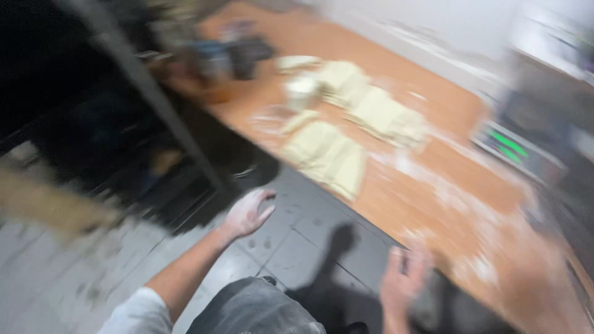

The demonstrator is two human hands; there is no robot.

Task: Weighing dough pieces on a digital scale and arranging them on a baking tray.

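Observation:
The view is smeared by motion. My left hand (pixel 249 212) is dusted with flour and hangs over the grey tiled floor, fingers loosely curled and holding nothing. My right hand (pixel 403 277) is raised near the front edge of the wooden table (pixel 470 185), fingers apart and empty as far as the blur shows. Pale slabs of dough (pixel 328 156) lie on the floured tabletop, well beyond both hands. More dough pieces (pixel 387 117) sit farther back.
A scale with a green display (pixel 516 148) stands at the table's right. Dark containers (pixel 238 55) sit at the far end. A dark metal rack with a slanted post (pixel 154 99) fills the left side. Grey floor tiles (pixel 297 241) lie below.

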